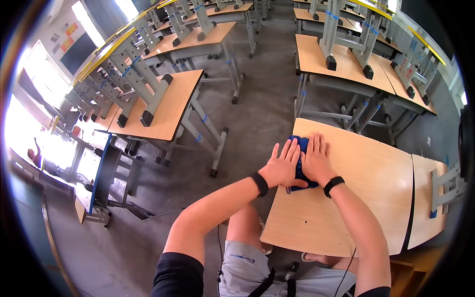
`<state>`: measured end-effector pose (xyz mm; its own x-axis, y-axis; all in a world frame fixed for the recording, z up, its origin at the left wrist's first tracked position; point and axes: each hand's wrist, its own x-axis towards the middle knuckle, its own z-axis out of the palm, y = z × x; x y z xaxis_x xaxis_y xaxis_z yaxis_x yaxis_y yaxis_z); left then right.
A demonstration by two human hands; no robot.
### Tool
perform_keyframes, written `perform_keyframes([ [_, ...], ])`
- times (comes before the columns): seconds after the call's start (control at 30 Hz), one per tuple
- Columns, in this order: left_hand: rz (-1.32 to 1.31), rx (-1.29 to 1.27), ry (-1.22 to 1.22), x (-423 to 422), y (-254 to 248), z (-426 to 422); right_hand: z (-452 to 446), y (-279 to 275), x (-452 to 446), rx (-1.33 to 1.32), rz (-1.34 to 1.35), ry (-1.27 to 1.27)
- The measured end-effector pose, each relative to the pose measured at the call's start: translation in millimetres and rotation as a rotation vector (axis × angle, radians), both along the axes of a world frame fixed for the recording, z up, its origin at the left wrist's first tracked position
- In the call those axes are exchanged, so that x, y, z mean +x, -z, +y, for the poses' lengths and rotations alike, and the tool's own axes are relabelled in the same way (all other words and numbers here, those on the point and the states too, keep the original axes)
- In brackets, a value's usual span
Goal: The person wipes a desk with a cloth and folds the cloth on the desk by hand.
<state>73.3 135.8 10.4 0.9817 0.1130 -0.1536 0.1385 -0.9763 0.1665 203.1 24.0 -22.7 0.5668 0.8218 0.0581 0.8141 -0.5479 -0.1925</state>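
Cloth, crumpled dark-blue | left edge, pale wood-look worktop | left hand, right hand flat atop | grip: unclenched, palms down, seemingly spreading pressure

the one camera, worn on the person's head, looks forward and steeply down past the grey cloth shorts at the bottom edge. near below it are the bare left hand, bare right hand and pale wood-grain desktop; the dark grey floor stretches away upward. the wide, round-edged view bends straight lines.
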Motion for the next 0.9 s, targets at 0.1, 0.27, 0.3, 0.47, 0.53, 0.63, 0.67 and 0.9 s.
perform_keyframes([
  [0.1,0.089,-0.014,-0.078,26,-10,8,16,-3,17,-0.001,0.029,0.018],
  [0.27,0.148,0.040,-0.115,61,-17,3,17,-6,50,0.007,0.056,0.022],
  [0.3,0.149,0.040,-0.122,69,-19,1,15,-7,56,-0.010,0.045,0.028],
  [0.47,0.265,0.022,-0.095,118,-21,-30,-17,0,95,0.028,-0.006,0.090],
  [0.53,0.240,0.026,-0.109,139,-14,-54,-46,5,110,0.021,-0.007,0.124],
  [0.63,0.191,0.039,-0.037,175,-8,-94,-93,10,140,0.109,-0.104,0.191],
  [0.67,0.155,0.043,-0.012,185,-7,-109,-111,10,149,0.108,-0.090,0.233],
  [0.9,0.191,0.009,0.124,260,-25,-221,-232,-1,206,0.054,-0.110,0.402],
])
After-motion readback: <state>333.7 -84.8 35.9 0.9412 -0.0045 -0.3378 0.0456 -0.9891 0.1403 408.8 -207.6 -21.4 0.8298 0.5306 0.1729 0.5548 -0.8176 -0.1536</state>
